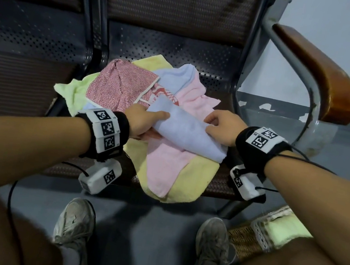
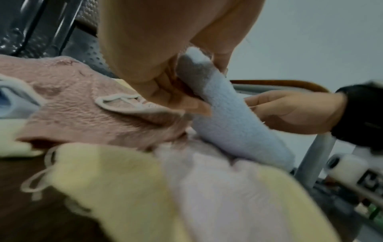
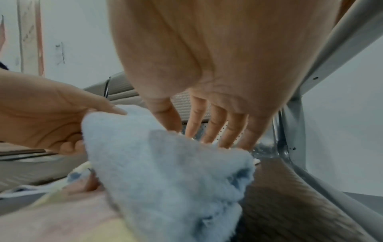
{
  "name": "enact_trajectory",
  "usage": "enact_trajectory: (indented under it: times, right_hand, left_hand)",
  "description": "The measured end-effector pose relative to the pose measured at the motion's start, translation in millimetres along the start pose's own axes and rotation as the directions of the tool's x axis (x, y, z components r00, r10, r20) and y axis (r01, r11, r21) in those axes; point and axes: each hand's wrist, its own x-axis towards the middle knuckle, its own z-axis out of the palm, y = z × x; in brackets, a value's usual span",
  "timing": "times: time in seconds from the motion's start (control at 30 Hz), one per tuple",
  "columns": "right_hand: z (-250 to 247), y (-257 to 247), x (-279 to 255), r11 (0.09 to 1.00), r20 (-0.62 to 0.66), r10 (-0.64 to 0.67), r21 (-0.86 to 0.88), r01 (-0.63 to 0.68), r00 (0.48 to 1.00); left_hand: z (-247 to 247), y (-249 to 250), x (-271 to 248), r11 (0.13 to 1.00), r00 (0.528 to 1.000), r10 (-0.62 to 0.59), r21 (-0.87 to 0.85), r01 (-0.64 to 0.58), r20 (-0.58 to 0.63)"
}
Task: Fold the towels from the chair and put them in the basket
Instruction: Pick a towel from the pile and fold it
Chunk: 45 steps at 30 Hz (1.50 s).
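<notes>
Blue towel (image 1: 189, 132) sits on top of the towel pile on the chair seat (image 1: 213, 185), partly folded. Left hand (image 1: 142, 122) grips its left end, thumb on top and fingers curled under; right hand (image 1: 222, 126) has straight fingers pressing down on the right edge, not pinching. Terry cloth looks light, soft and floppy, so it likely sags unless held at the corners or along the fold; best hold is both ends of the folded edge. Underneath lie a pink towel (image 1: 164, 165), yellow towel (image 1: 189, 181), red patterned towel (image 1: 117, 83) and green towel (image 1: 72, 89), which could snag or drag along. Basket (image 1: 243, 241) stands on the floor by the right leg, a green towel already inside. Armrest (image 1: 323, 71) hangs near the right side.
</notes>
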Motion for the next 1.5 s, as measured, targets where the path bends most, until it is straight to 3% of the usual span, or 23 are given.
enact_trajectory:
  times: [0.07, 0.17, 0.33, 0.43, 0.53, 0.6, 0.7, 0.77, 0.93, 1.0, 1.1, 1.17, 1.3, 1.4, 1.5]
  right_hand:
    - [-3, -8, -3, 0.992, -0.027, -0.041, 0.116, 0.044, 0.999]
    - [-3, -26, -11, 0.921, -0.017, -0.137, 0.367, 0.134, 0.990]
    - [-24, -52, -32, 0.754, -0.127, -0.153, 0.626, 0.199, 0.980]
    - [-32, -61, -44, 0.703, -0.077, -0.119, 0.698, 0.139, 0.990]
    - [-32, -69, -55, 0.584, -0.077, -0.080, 0.804, 0.110, 0.994]
    - [-34, -72, -61, 0.543, -0.115, -0.036, 0.832, 0.116, 0.993]
    - [-42, -72, -69, 0.496, -0.157, 0.055, 0.862, 0.110, 0.986]
    - [-48, -63, -77, 0.513, -0.170, 0.102, 0.853, 0.094, 0.980]
    - [-75, 7, -109, 0.474, -0.098, 0.215, 0.880, -0.016, 0.972]
    - [-83, 50, -126, 0.498, -0.046, 0.243, 0.863, -0.084, 0.969]
    - [-84, 121, -155, 0.514, 0.054, 0.324, 0.828, -0.224, 0.945]
    - [-75, 169, -179, 0.470, 0.112, 0.379, 0.832, -0.295, 0.919]
    - [-42, 249, -215, 0.335, 0.175, 0.508, 0.862, -0.381, 0.844]
    - [-14, 290, -230, 0.260, 0.193, 0.599, 0.871, -0.416, 0.777]
    - [13, 321, -228, 0.212, 0.187, 0.650, 0.886, -0.411, 0.737]
  left_hand:
    - [1, 11, -5, 0.996, 0.998, 0.046, -0.073, -0.049, -0.039]
    - [5, 29, -15, 0.969, 0.967, 0.224, -0.081, -0.234, -0.123]
    - [8, 52, -41, 0.894, 0.921, 0.389, -0.254, -0.370, 0.025]
    - [5, 61, -54, 0.853, 0.896, 0.444, -0.317, -0.414, 0.025]
    - [1, 65, -63, 0.849, 0.909, 0.416, -0.371, -0.376, 0.031]
    - [1, 57, -71, 0.896, 0.919, 0.369, -0.315, -0.312, 0.139]
    - [13, 32, -82, 0.949, 0.876, 0.314, -0.112, -0.293, 0.366]
    - [23, 22, -86, 0.952, 0.872, 0.299, -0.058, -0.301, 0.387]
    - [64, 32, -93, 0.966, 0.825, 0.253, -0.088, -0.243, 0.506]
    - [95, 36, -96, 0.976, 0.796, 0.213, -0.082, -0.203, 0.567]
    - [152, 38, -97, 0.983, 0.751, 0.116, 0.033, -0.180, 0.650]
    - [195, 34, -101, 0.977, 0.732, 0.063, 0.108, -0.183, 0.678]
    - [272, 18, -108, 0.895, 0.756, 0.118, 0.260, -0.361, 0.643]
    - [319, -6, -106, 0.899, 0.761, 0.115, 0.259, -0.354, 0.638]
    - [361, -36, -99, 0.839, 0.794, 0.104, 0.376, -0.394, 0.599]
